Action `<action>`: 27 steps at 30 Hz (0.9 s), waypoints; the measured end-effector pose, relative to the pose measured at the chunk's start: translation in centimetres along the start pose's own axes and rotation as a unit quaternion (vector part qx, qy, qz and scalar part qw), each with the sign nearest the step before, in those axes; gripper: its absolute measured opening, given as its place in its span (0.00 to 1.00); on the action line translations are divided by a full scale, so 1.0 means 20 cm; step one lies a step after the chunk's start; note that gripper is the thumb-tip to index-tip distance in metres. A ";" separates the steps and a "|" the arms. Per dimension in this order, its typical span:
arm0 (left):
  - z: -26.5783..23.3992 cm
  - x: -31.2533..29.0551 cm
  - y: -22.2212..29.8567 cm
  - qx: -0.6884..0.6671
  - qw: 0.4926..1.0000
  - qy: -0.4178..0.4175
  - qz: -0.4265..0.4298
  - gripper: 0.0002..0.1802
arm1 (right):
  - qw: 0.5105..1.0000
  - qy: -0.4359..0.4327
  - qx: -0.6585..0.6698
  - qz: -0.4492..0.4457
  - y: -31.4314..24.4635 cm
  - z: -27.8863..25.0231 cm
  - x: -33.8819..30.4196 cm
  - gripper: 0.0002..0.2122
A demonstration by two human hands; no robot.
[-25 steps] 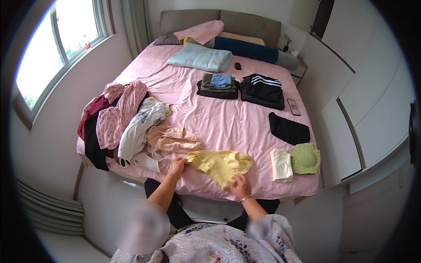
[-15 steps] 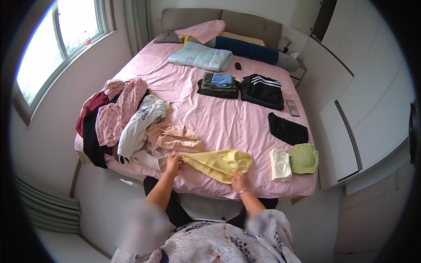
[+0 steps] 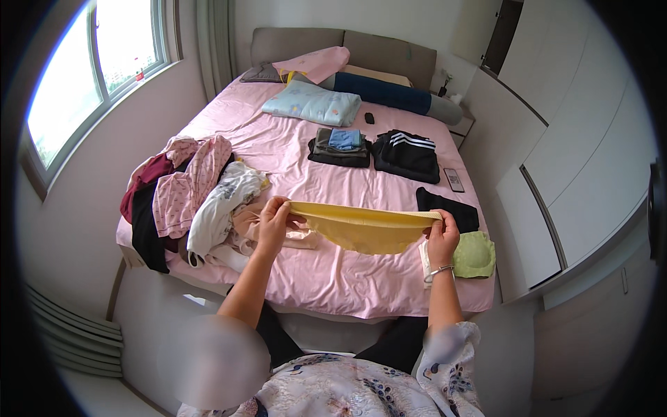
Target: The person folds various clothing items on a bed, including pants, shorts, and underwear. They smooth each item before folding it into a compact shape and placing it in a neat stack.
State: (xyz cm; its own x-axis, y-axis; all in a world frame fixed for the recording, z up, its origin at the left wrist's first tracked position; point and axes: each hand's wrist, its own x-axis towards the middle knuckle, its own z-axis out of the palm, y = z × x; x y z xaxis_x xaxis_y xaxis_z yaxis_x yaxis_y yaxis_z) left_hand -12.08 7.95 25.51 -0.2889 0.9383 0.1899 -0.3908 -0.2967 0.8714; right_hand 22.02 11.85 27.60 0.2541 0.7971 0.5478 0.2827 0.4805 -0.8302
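Stretched wide between my two hands is a pair of yellow underpants (image 3: 368, 231), raised above the near part of the bed with its waistband pulled taut along the top. My left hand (image 3: 274, 217) pinches one end of the band, and my right hand (image 3: 442, 233), with a bracelet at the wrist, grips the other. Under and behind the left hand lies a loose peach garment (image 3: 250, 221). Partly covered by my right hand and wrist is a folded cream cloth (image 3: 426, 267), beside a light green bra (image 3: 474, 254). A black folded garment (image 3: 448, 208) lies just beyond.
A loose clothes heap (image 3: 184, 187) and a white shirt (image 3: 222, 208) lie on the bed's left. Farther back are folded stacks (image 3: 340, 147), black clothes with white stripes (image 3: 406, 156), a phone (image 3: 454, 180) and a light blue quilt (image 3: 311, 104). Cabinets (image 3: 577, 174) line the right wall.
Both hands have lifted the yellow underpants off the bed and spread the waistband wide. My right hand has moved up and to the right; my left hand has risen.
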 end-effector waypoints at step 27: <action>0.03 0.09 -0.61 0.075 0.972 -0.023 -0.220 0.32 | 0.979 -0.088 -0.048 0.177 0.97 0.09 0.03 0.18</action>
State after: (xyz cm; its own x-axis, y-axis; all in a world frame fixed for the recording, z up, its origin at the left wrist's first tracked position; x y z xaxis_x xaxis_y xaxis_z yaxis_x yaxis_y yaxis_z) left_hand -7.34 13.40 15.41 -0.0826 0.9764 -0.1995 -0.3348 0.1614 0.9284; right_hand 25.91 22.29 11.63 0.1903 0.9626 0.1930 0.2935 0.1318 -0.9468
